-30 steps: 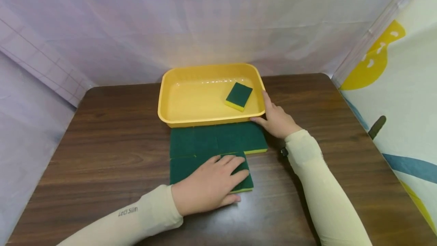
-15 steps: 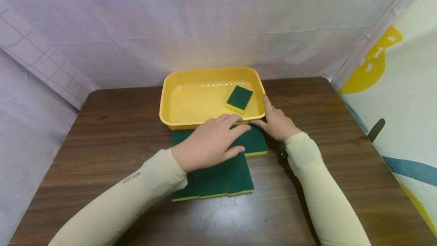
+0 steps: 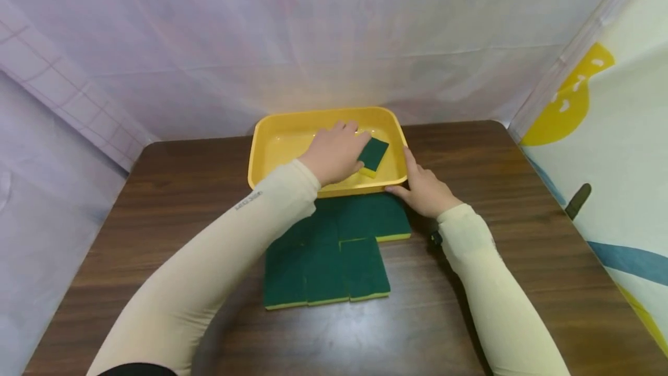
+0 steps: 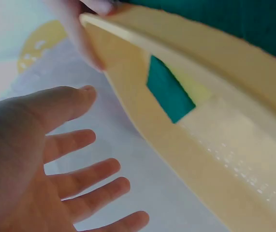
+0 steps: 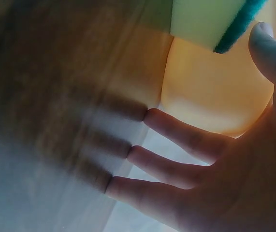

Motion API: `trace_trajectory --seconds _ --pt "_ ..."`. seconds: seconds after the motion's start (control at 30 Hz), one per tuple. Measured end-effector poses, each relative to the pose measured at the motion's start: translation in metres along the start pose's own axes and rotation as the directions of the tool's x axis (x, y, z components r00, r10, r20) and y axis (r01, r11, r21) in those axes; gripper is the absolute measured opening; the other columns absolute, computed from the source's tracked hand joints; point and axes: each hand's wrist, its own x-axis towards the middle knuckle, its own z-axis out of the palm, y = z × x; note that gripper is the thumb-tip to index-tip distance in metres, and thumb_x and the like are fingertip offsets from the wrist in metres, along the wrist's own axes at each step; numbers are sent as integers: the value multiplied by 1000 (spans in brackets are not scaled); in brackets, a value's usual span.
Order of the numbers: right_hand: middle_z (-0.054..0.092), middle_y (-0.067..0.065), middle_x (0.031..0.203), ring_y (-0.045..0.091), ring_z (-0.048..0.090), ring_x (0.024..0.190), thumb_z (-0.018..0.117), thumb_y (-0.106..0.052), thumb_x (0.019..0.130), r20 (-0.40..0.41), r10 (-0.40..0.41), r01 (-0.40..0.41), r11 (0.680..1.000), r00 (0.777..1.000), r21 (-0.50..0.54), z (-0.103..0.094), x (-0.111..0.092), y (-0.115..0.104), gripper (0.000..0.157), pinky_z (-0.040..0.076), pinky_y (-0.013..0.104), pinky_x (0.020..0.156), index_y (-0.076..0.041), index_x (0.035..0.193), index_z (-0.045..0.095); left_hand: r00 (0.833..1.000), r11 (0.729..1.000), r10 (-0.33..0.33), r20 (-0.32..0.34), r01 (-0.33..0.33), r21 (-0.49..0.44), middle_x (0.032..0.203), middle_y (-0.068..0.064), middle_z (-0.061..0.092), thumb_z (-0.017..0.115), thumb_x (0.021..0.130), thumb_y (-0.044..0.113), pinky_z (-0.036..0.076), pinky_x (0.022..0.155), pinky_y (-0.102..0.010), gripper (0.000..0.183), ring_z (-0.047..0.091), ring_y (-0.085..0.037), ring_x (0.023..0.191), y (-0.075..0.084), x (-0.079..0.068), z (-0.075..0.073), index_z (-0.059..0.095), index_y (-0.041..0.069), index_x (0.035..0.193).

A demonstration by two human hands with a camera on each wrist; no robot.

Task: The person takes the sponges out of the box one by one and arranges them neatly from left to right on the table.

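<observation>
My left hand [image 3: 334, 152] is over the yellow tray [image 3: 271, 139], beside a green-and-yellow scrub sponge [image 3: 377, 152] in the tray's right part. The left wrist view shows its fingers [image 4: 92, 169] spread and apart from that sponge [image 4: 169, 91]. At the tray's front right corner, my right hand [image 3: 430, 193] has its thumb by the front wall and index finger along the side; several fingertips touch the table in the right wrist view. Before the tray lie several scrub sponges [image 3: 326, 271] in two rows, green side up; my left sleeve covers part of them.
The dark wooden table [image 3: 193, 184] bears the tray near its back edge. Behind it hangs a pale curtain [image 3: 334, 33], and a patterned white cloth [image 3: 616, 179] hangs at the right.
My left hand has left the front row of sponges and moved forward over the tray, to the sponge inside. My right hand has stayed at the tray's corner.
</observation>
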Motion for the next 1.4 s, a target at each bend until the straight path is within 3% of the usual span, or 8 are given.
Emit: trace_trajectory --seconds 0.17,0.33,0.5,0.77,1.03,1.23,1.4 --pt "47 37 155 53 60 129 60 -62 106 -1 -10 10 1000 1000 -6 1 1 -1 113 53 68 99 -12 172 -16 995 999 -40 94 37 38 161 -18 46 74 106 36 51 107 -56 72 47 -37 143 -10 30 5 43 15 167" --pt "50 37 152 52 62 125 62 -60 106 -10 -1 1 1000 1000 -19 -1 0 -2 113 55 66 96 -12 173 -15 985 999 -33 170 31 15 163 -18 43 78 103 37 51 108 -52 81 45 -37 145 -20 55 17 36 17 170" --pt "50 39 151 54 61 125 62 -59 106 -15 -19 19 1000 1000 -21 0 0 -6 112 54 67 97 -10 173 -14 979 999 -28 203 36 -38 167 -18 37 80 102 38 45 115 -51 88 41 -38 150 -26 68 29 31 19 172" --pt "50 36 153 52 62 124 63 -57 107 -15 -24 24 1000 1000 -11 4 -3 -10 111 56 67 94 -12 173 -13 957 994 2 290 30 -106 178 -16 18 83 100 35 33 124 -56 99 21 -43 161 -22 66 35 20 23 176" --pt "51 37 151 54 61 124 64 -57 107 -28 -35 34 999 999 -21 3 -8 -12 111 55 68 93 -10 173 -11 926 989 44 376 14 -149 178 -10 22 83 100 29 32 125 -50 98 27 -35 161 -14 64 33 21 23 176" --pt "48 37 154 54 59 127 63 -57 107 -18 -32 32 999 999 -15 3 -8 -12 110 54 69 95 -11 173 -12 939 994 6 344 33 -106 174 -19 26 87 96 32 36 123 -53 99 29 -42 158 -14 57 28 28 21 174" --pt "46 39 155 56 58 129 63 -56 107 -11 -31 31 999 999 -14 1 -9 -13 110 54 69 96 -10 173 -12 935 996 -68 348 85 -34 169 -23 29 85 96 39 38 120 -53 95 33 -43 154 -16 53 26 33 15 172"
